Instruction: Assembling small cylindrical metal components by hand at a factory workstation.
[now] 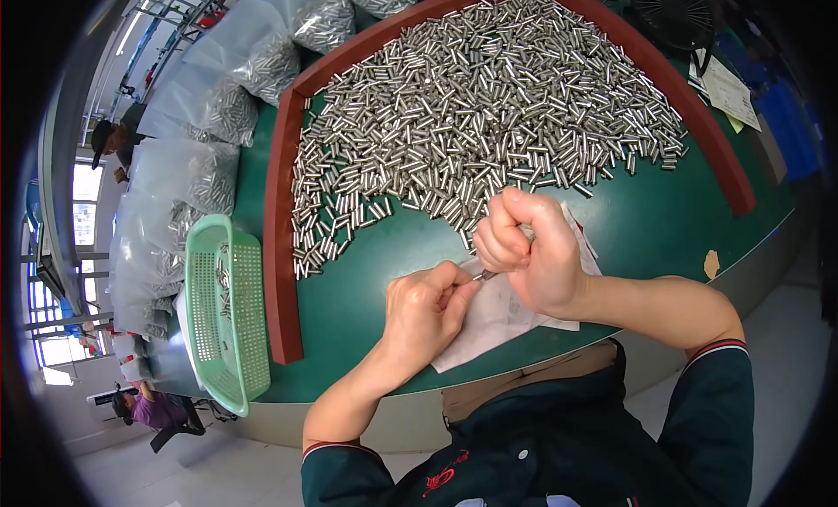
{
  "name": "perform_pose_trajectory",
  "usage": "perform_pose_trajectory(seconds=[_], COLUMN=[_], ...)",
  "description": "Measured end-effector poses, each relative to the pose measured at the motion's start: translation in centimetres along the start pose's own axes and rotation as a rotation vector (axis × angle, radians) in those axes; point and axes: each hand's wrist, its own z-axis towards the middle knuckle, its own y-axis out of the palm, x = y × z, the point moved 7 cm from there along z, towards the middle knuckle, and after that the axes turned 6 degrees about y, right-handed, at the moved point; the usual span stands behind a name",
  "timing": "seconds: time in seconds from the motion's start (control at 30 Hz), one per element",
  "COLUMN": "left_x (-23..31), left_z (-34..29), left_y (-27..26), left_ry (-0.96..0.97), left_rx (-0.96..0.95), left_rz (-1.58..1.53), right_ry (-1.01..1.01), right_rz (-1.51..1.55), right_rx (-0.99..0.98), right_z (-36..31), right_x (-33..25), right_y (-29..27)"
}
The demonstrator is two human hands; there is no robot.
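We see the left hand [423, 308] with thumb and forefinger pressed together, pinching a small metal piece [479, 277] whose end shows at the fingertips, just left of the right hand [537, 252]. The right hand is curled inward, thumb side uppermost; we cannot tell what, if anything, its fingers grip. Both hands are over a whitish cloth [499, 319] at the near side of the green tabletop [650, 236], and we find the metal piece between them. Beyond the hands we see a broad heap of short metal pins [489, 97], its nearest ones lying just beside the right hand. A reddish-brown border [284, 245] runs along the heap's left, far and right sides. Left of the border we see a light green perforated basket [251, 311] with some metal pieces inside, and farther back, clear plastic bags [209, 171] filled with similar ones. At the far right we make out a round black fan [672, 14] and sheets of paper [729, 92], while a tan scrap [711, 264] lies near the tabletop's right edge
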Motion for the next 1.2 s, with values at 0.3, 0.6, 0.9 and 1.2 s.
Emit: perform_pose_trajectory(seconds=[0.3, 0.6, 0.9, 1.2], left_x=[-0.2, 0.5, -3.9, -5.3], left_z=[0.3, 0.6, -0.2, 0.4], left_y=[0.1, -0.3, 0.6, -0.6], left_ry=[-0.048, -0.039, -0.496, -0.589], left_rx=[-0.001, 0.002, -0.064, 0.069], left_rz=[-0.060, -0.034, -1.449, -1.452], right_ry=[-0.103, -0.163, 0.020, 0.002], right_rz=[-0.262, -0.401, -0.084, -0.103], right_rx=[-0.002, -0.042, 0.015, 0.014], right_z=[-1.0, -1.3, -0.3, 0.2], right_x=[0.0, 0.0, 0.5, 0.2], right_y=[1.0, 1.6, 0.0, 0.3])
